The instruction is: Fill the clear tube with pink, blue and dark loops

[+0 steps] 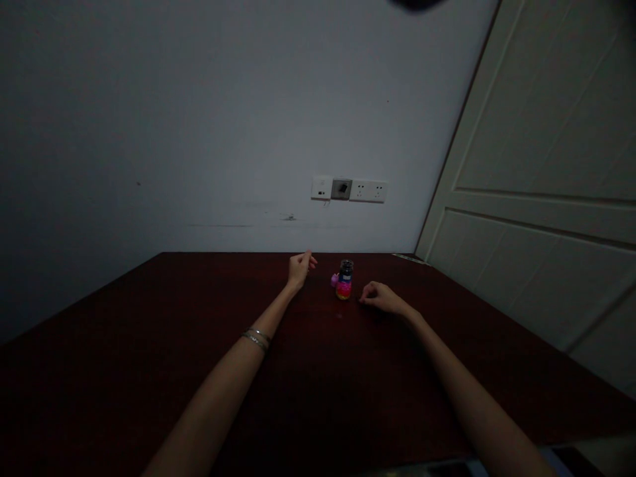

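Observation:
A small open-topped glass jar (344,281) stands upright on the dark red table, with bands of yellow, pink and dark blue contents or wrapping. Touching or just behind its left side is a small pink-purple object (334,280), too small to name. My left hand (299,267) is to the left of the jar, apart from it, with fingers bent together; anything in them is too small to make out. To the right of the jar, my right hand (381,296) rests low by the tabletop, its fingertips pinched, and what they hold is unclear.
The dark red table (308,384) runs back to a pale wall (223,132) with a row of switches and sockets (368,191). A cream panelled door (541,199) borders the right side. A thin flat strip (411,259) lies at the far right corner.

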The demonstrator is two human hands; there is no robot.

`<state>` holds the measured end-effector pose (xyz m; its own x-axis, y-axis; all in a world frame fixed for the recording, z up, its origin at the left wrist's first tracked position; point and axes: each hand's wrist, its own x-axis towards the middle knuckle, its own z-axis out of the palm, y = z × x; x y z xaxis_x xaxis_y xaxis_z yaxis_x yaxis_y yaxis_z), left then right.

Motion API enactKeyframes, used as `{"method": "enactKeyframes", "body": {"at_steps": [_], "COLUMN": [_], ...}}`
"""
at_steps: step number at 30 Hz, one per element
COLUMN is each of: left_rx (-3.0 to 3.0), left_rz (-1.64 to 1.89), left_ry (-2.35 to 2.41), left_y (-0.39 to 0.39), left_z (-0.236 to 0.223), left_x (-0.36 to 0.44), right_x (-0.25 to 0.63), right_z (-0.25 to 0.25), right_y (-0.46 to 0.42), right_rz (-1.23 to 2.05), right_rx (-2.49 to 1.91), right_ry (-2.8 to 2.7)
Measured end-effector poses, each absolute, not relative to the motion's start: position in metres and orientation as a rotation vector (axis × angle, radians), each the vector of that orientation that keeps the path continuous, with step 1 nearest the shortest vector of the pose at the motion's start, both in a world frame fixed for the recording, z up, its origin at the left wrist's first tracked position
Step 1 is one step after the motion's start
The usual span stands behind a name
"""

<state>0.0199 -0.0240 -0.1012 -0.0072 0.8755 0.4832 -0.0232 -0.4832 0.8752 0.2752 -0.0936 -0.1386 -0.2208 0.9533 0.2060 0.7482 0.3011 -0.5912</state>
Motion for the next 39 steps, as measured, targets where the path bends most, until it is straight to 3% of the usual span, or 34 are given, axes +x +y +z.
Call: {"method": "enactKeyframes", "body": {"at_steps": [10, 17, 24, 39], "left_rx": [2.126, 2.802, 2.866, 2.794], "left_rz": [1.237, 0.219, 0.224, 0.287], "left_ry": [0.669, 0.669, 1.216, 1.253], "left_y": [-0.081, -0.128, -0.135, -0.121], "left_z": [-0.045, -0.067, -0.118, -0.128], "left_x": [0.053, 0.091, 0.120, 0.123], "right_x": [0.308, 0.307, 0.309, 0.311], "right_z": [-0.143, -0.132, -0.125, -0.131], "right_y": [-0.094, -0.100, -0.107, -0.102], "right_rz": [0.696, 0.929, 0.986, 0.984], "right_rx": [-1.666, -1.621, -1.692, -1.701], "right_ry": [-1.775, -1.907, -1.905, -1.913]}}
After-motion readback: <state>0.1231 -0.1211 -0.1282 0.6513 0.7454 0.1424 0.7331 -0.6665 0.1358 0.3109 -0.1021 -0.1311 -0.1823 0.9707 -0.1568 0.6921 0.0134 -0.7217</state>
